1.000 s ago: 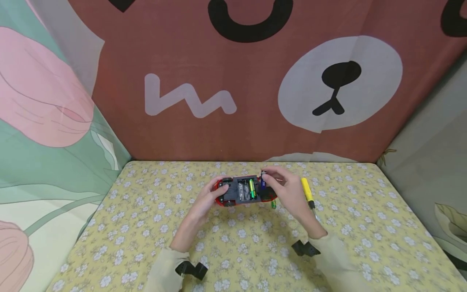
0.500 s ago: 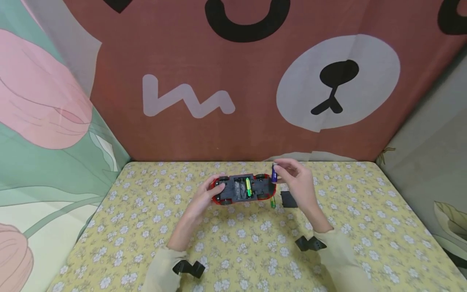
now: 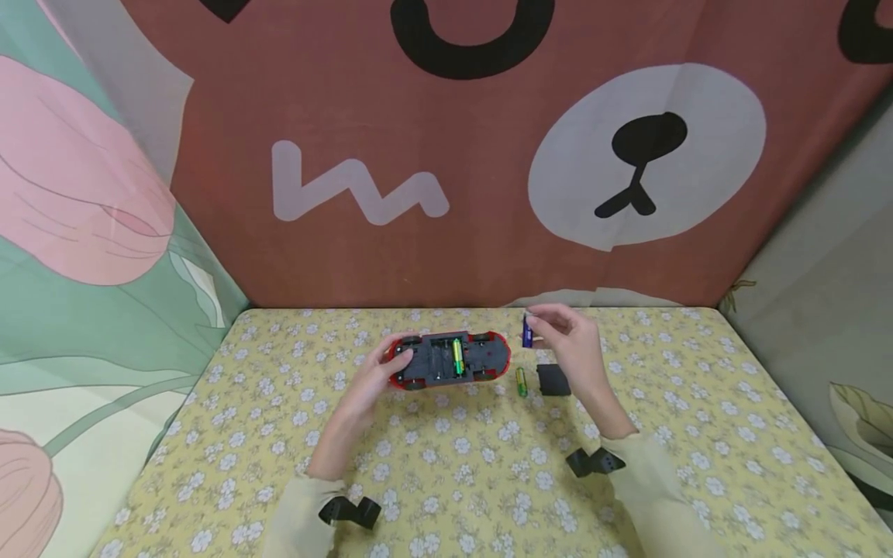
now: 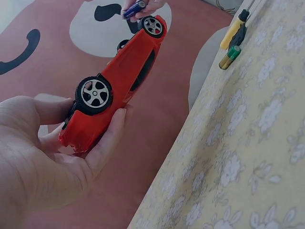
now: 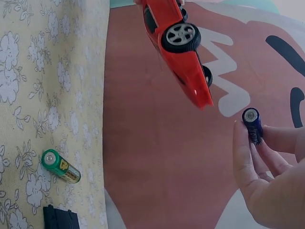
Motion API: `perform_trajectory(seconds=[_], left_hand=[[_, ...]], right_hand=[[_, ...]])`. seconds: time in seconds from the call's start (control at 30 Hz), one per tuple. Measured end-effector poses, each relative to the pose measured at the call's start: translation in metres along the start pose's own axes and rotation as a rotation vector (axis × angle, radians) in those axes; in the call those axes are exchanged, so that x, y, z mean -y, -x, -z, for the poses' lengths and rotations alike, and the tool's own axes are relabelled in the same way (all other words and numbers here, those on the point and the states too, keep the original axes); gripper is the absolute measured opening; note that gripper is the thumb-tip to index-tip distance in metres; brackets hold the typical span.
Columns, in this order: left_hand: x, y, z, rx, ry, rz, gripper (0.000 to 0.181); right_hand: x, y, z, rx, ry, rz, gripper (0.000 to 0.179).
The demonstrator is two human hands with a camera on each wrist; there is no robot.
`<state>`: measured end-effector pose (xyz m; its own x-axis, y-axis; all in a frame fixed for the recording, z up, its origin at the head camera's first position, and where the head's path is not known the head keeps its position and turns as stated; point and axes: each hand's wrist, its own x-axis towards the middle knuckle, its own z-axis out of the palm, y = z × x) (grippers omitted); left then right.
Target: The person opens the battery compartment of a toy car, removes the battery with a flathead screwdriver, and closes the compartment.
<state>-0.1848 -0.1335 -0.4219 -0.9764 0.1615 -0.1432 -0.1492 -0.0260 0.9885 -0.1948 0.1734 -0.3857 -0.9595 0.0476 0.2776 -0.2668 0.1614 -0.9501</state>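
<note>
My left hand point(image 3: 368, 381) grips one end of a red toy car point(image 3: 491, 356), turned with its dark underside up. In its uncovered battery compartment lies a green-and-yellow battery point(image 3: 457, 356), beside bare slots. My right hand point(image 3: 577, 353) pinches a blue battery point(image 3: 527, 333) between thumb and fingertips, held upright just past the car's right end. One metal end of this blue battery point(image 5: 251, 116) faces the right wrist camera. Another green battery point(image 3: 522, 382) lies on the table below, next to a black battery cover point(image 3: 554, 380).
A screwdriver point(image 4: 232, 36) with a yellow-and-black handle lies on the table in the left wrist view; my right hand hides it in the head view. Flowered cloth point(image 3: 446, 480) covers the table. A printed curtain point(image 3: 488, 194) hangs behind the far edge.
My right hand has drawn the blue battery away from over the car, to the right. My left hand has shifted the car left. The black cover has come into sight.
</note>
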Motion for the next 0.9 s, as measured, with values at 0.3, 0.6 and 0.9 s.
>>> perform_trajectory(seconds=[0.3, 0.6, 0.9], left_hand=[[-0.001, -0.001, 0.008, -0.004, -0.021, 0.009, 0.046], [0.0, -0.002, 0.009, -0.022, -0.038, 0.021, 0.045], [0.002, -0.002, 0.009, -0.018, -0.033, 0.026, 0.046]], right_hand=[[-0.006, -0.006, 0.0, 0.013, -0.005, -0.133, 0.029], [-0.025, -0.011, 0.0, 0.074, 0.082, -0.236, 0.026], [-0.048, -0.013, -0.005, 0.155, 0.134, -0.297, 0.023]])
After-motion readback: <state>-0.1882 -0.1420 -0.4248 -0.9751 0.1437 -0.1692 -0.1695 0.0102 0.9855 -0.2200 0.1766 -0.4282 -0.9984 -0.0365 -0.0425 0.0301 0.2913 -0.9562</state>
